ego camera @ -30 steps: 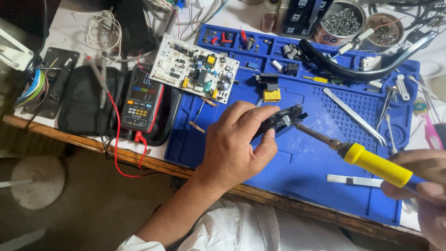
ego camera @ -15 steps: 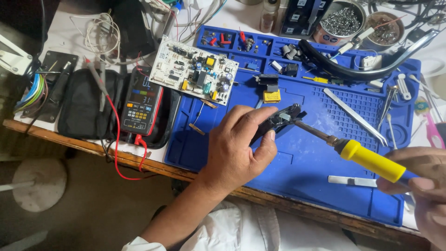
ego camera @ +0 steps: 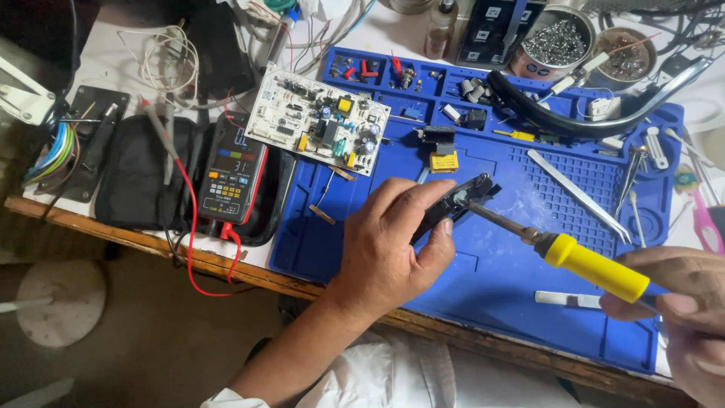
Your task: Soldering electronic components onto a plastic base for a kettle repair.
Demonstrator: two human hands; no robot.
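Your left hand (ego camera: 393,249) pinches a small black plastic part (ego camera: 457,202); your right hand (ego camera: 683,317) grips the yellow-handled soldering iron (ego camera: 581,261), tip touching it.

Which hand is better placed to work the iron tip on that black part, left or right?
Right. The right hand already grips the yellow-handled soldering iron, its tip at the black part. The left hand is occupied holding that part.
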